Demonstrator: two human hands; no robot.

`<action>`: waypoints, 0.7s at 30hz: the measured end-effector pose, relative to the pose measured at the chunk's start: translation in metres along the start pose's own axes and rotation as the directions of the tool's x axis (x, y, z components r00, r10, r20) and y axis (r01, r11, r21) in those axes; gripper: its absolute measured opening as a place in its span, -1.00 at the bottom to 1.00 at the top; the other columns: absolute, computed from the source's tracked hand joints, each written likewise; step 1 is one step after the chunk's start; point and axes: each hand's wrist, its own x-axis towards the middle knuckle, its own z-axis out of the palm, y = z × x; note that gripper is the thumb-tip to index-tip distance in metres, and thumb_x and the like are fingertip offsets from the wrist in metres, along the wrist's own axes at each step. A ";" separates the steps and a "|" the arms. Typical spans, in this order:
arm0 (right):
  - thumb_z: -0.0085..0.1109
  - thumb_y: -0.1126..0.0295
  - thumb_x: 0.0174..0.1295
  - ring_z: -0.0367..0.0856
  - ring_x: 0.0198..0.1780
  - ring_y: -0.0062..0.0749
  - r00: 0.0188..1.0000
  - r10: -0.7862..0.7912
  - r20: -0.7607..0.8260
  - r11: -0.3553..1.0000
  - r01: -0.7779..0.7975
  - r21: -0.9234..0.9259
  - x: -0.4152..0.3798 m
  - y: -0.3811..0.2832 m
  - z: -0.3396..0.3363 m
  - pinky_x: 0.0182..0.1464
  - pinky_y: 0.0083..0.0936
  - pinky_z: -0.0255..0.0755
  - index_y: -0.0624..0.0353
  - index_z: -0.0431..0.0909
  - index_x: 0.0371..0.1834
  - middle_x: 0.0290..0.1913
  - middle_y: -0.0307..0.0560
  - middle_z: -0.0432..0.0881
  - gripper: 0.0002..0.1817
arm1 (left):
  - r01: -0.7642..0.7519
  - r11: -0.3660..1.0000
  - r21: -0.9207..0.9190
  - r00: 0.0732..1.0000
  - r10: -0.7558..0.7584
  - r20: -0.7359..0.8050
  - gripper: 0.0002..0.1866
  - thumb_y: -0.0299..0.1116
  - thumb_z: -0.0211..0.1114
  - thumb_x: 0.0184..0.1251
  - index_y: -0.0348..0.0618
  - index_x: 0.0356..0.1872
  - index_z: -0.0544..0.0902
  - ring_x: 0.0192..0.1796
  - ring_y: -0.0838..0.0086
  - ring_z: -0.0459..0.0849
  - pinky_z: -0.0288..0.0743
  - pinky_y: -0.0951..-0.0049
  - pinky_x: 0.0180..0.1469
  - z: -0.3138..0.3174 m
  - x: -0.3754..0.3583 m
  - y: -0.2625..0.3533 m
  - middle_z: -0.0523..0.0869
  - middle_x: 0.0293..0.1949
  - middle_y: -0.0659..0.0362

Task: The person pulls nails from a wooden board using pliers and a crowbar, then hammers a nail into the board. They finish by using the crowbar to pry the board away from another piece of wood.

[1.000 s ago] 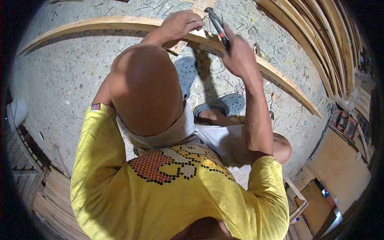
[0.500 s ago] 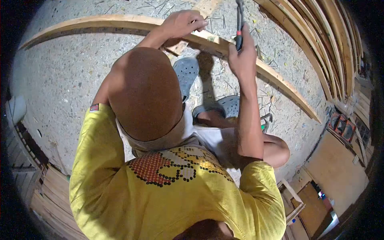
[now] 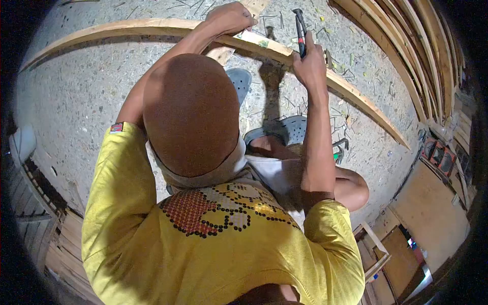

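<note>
A long wooden beam [image 3: 117, 29] spans the floor in front of me and looks bowed through the lens. My left hand [image 3: 230, 19] is closed at the beam, thumb and fingers pinched together; what they hold, if anything, is too small to make out. A shorter board [image 3: 257, 6] crosses at this spot, its near end showing below the beam. In my right hand [image 3: 311, 66] is a hammer [image 3: 301, 38] with a dark head and a red-and-black handle. My fingers wrap the handle, and the head points up and away, above the beam's far side.
Several long wood strips [image 3: 401, 46] lie stacked at the right. Nails or thin scraps [image 3: 290, 96] litter the concrete floor [image 3: 86, 112]. A dark hooked tool [image 3: 341, 146] rests beside my right knee. Wooden panels [image 3: 432, 203] and a small frame [image 3: 373, 244] are at lower right.
My left hand has moved slightly up and left, its fingers drawn in more tightly. The hammer has come down the view a little, showing its head. My left knee has shifted slightly right.
</note>
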 end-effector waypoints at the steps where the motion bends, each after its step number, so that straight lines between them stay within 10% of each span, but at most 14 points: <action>1: 0.25 0.34 0.26 0.66 0.04 0.38 1.000 -0.001 0.003 1.000 0.001 0.000 0.000 0.001 0.001 0.08 0.05 0.57 0.21 0.24 0.61 0.06 0.43 0.56 -0.19 | 0.026 0.999 0.021 0.999 -0.026 0.031 -0.52 0.13 0.33 0.38 -0.15 -0.40 0.78 -0.49 0.28 0.51 0.44 0.17 -0.30 0.000 0.004 0.000 0.65 -0.57 0.08; 9: 0.28 0.32 0.26 0.67 0.03 0.36 0.999 -0.031 -0.007 0.999 0.031 0.013 0.002 0.008 0.005 0.07 0.07 0.56 0.16 0.24 0.62 0.06 0.39 0.57 -0.19 | 0.007 0.999 0.049 0.999 -0.004 -0.049 -0.57 0.17 0.28 0.43 0.04 -0.23 0.85 -0.40 0.30 0.73 0.57 0.20 -0.23 0.014 0.003 -0.002 0.76 -0.50 0.18; 12: 0.28 0.30 0.27 0.67 0.04 0.36 1.000 -0.021 -0.014 0.999 0.021 0.030 -0.002 0.008 0.005 0.08 0.07 0.56 0.13 0.22 0.63 0.06 0.38 0.57 -0.18 | -0.293 0.949 -0.120 0.911 0.239 -0.337 -0.60 -0.01 0.28 0.57 -0.19 -0.16 0.79 -0.29 0.48 0.82 0.62 0.40 -0.20 0.018 -0.009 0.000 0.80 -0.39 0.16; 17: 0.27 0.29 0.27 0.68 0.04 0.36 0.997 -0.064 -0.043 0.997 0.066 0.030 -0.002 0.012 0.006 0.08 0.07 0.57 0.13 0.22 0.63 0.04 0.38 0.58 -0.18 | -0.352 0.933 -0.082 0.917 0.326 -0.229 -0.65 -0.13 0.25 0.61 -0.26 -0.19 0.73 -0.32 0.38 0.74 0.59 0.32 -0.16 0.016 -0.025 0.026 0.76 -0.34 0.09; 19: 0.28 0.29 0.27 0.68 0.04 0.36 0.997 -0.068 -0.042 0.997 0.069 0.038 -0.001 0.015 0.009 0.08 0.07 0.57 0.13 0.22 0.63 0.04 0.39 0.59 -0.18 | -0.716 0.697 0.044 0.630 0.672 -0.389 -0.74 -0.25 0.25 0.59 -0.28 -0.14 0.69 -0.23 0.27 0.68 0.56 0.29 -0.07 0.019 -0.023 0.026 0.72 -0.25 0.03; 21: 0.28 0.29 0.26 0.68 0.04 0.36 0.997 -0.062 -0.041 0.997 0.064 0.046 -0.001 0.016 0.008 0.08 0.07 0.57 0.12 0.23 0.63 0.03 0.39 0.59 -0.18 | -0.732 0.679 0.059 0.617 0.696 -0.366 -0.82 -0.35 0.24 0.57 -0.27 -0.07 0.66 -0.15 0.18 0.65 0.53 0.27 -0.03 0.019 -0.031 0.027 0.67 -0.22 0.01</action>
